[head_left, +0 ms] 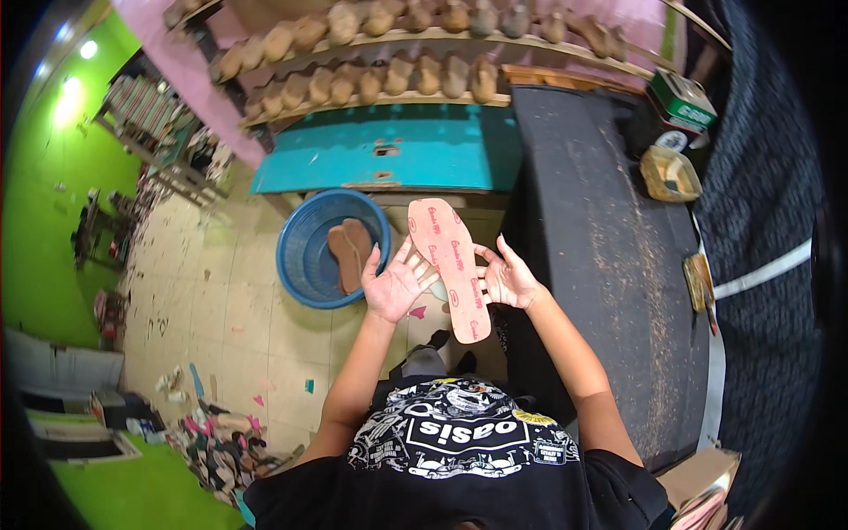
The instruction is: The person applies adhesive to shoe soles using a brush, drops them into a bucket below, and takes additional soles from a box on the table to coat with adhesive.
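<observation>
A pale pink shoe insole (452, 269) with red print lies across the fingers of both my hands, in front of my body. My left hand (395, 290) supports its left edge, palm up, thumb raised and fingers partly beneath it. On the opposite edge, my right hand (512, 281) holds it with the fingertips tucked underneath and the thumb pointing up. To the left of my left hand, a round blue plastic basin (293, 276) stands on the floor. Brown sole-shaped pieces (351, 252) lie inside the basin.
Shelves of shoe lasts (371, 84) line the back, above a turquoise bench (327, 146). A dark-covered table (583, 230) runs along my right, carrying a green tin (682, 99), a plastic tub (658, 181) and a brush (698, 281). Scraps (225, 446) are heaped on the tiled floor at lower left.
</observation>
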The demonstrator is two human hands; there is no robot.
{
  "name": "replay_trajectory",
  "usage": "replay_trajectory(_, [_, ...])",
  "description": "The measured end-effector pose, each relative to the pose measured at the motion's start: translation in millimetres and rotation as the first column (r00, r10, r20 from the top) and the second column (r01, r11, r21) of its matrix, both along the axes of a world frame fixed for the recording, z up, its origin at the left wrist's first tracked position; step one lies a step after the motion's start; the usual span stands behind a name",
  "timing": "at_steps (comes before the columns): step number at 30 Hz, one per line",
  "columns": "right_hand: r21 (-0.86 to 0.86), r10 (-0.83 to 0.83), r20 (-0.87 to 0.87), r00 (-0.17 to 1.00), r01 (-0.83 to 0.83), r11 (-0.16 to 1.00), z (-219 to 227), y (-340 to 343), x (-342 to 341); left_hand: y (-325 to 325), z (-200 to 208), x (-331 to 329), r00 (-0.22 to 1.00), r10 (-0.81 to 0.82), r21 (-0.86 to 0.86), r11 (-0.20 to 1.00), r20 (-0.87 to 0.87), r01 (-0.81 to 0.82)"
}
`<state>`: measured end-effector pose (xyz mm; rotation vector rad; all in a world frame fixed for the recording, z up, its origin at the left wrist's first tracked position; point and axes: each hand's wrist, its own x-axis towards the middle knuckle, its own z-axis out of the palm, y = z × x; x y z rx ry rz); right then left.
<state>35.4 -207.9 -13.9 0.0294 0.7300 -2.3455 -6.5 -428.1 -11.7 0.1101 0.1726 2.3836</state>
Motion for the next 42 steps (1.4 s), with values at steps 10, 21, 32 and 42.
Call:
replay_trajectory(10, [0.129, 0.088, 0.049, 0.995, -0.094, 0.987, -41.2, -116.0, -61.7, -103.6, -37.7, -29.2, 0.974, 0.218, -0.091, 0.973, 0.06, -0.212])
replay_trajectory(21, [0.135, 0.045, -0.049, 0.998, -0.038, 0.99, -56.1, -219.4, -174.0, -194.7, -45.5, -146.9, 0.948, 0.317, -0.222, 0.923, -0.021, -0.314])
replay_trajectory(32, [0.754, -0.322, 0.392, 0.862, -0.101, 0.649, -174.8, -195.2, -159.0, -251.4, -113.8, -149.2, 0.916, 0.4, -0.815, 0.527, -0.011, -0.24])
replay_trajectory(42, [0.523, -0.498, 0.288, 0.818, 0.301, 0.797, -118.2, -149.7, -138.6, -150.1, -89.3, -178.6, 0.997, 0.068, -0.739, 0.671, -0.022, -0.062])
